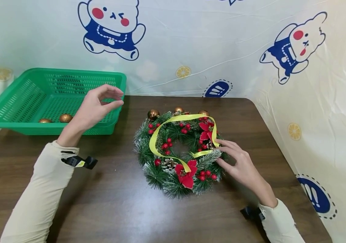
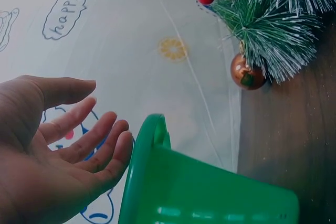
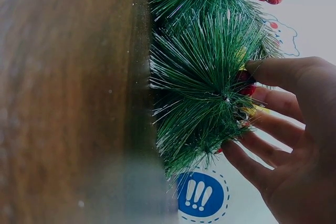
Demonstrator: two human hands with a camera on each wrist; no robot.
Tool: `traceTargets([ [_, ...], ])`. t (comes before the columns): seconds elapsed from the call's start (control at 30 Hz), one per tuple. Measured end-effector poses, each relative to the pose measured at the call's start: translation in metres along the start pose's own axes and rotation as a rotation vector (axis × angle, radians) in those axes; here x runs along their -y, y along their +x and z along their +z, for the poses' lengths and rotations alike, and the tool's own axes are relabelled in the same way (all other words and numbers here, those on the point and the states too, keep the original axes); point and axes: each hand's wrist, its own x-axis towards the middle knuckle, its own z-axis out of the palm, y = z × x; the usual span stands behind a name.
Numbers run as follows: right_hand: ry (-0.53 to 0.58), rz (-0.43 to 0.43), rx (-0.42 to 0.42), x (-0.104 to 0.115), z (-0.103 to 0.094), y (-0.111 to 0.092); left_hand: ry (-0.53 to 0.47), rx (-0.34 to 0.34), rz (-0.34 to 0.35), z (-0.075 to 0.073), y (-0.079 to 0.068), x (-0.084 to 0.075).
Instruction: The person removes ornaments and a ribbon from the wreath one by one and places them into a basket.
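Note:
A green wreath (image 1: pixel 151 175) with frosted needles, red berries, red flowers and pinecones lies on the table. A loose yellow ribbon (image 1: pixel 153 143) curves across its top. Gold balls, one a shiny bauble (image 1: pixel 153 114), sit along the wreath's far edge. My right hand (image 1: pixel 240 165) rests its fingertips against the wreath's right side, beside the ribbon, its fingers spread and mostly straight. Over the right end of a green basket (image 1: pixel 24 125), my left hand (image 1: pixel 92 108) is raised with loosely bent fingers and nothing between them; in the left wrist view its palm shows bare beside the basket rim (image 2: pixel 137 166).
Inside the basket lie a gold ball (image 1: pixel 66 118) and another one (image 1: pixel 45 120) near the front wall. The dark wooden table (image 1: pixel 124 209) meets a printed plastic sheet (image 1: pixel 167 40) at the back and right. Each wrist wears a black strap.

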Motion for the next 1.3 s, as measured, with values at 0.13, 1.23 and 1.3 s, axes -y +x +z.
traceTargets([
  [0.13, -0.005, -0.001, 0.002, 0.001, 0.0, 0.0, -0.014, 0.021, 0.014, 0.004, 0.004, -0.004],
  [1.23, -0.015, -0.014, 0.0, 0.001, 0.0, -0.001, -0.079, 0.128, 0.075, 0.057, 0.029, -0.007],
  [1.3, -0.012, -0.013, -0.001, 0.001, 0.0, -0.001, -0.07, 0.123, 0.078, 0.061, 0.03, -0.006],
])
